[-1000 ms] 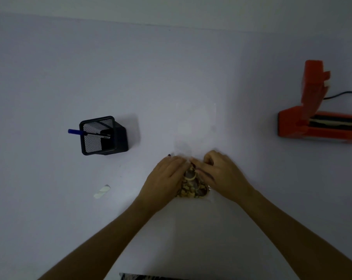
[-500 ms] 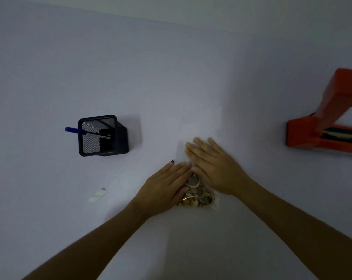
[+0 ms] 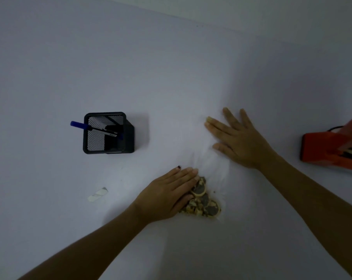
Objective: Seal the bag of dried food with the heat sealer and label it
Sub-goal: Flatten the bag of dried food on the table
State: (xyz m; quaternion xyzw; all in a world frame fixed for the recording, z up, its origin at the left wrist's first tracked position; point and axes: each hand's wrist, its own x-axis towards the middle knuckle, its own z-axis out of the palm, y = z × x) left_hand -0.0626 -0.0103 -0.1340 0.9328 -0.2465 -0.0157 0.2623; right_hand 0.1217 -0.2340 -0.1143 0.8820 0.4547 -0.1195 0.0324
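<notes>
A clear plastic bag (image 3: pixel 213 164) lies flat on the white table, with dried food slices (image 3: pixel 204 201) bunched at its near end. My left hand (image 3: pixel 171 193) rests flat, palm down, on the left part of the food. My right hand (image 3: pixel 237 138) lies flat with fingers spread on the bag's empty far end. Neither hand grips anything. The orange heat sealer (image 3: pixel 330 148) sits at the right edge, its lid raised and partly cut off. A small white label (image 3: pixel 97 195) lies on the table left of my left hand.
A black mesh pen holder (image 3: pixel 106 136) stands to the left with a blue pen (image 3: pixel 78 124) and another pen sticking out. A black cable (image 3: pixel 334 129) runs behind the sealer. The table's far edge (image 3: pixel 191 17) meets the wall at the top.
My right hand slid away from me along the bag, from the food toward its far end, fingers now spread. The left hand went from curled to flat on the food. The view shifted left.
</notes>
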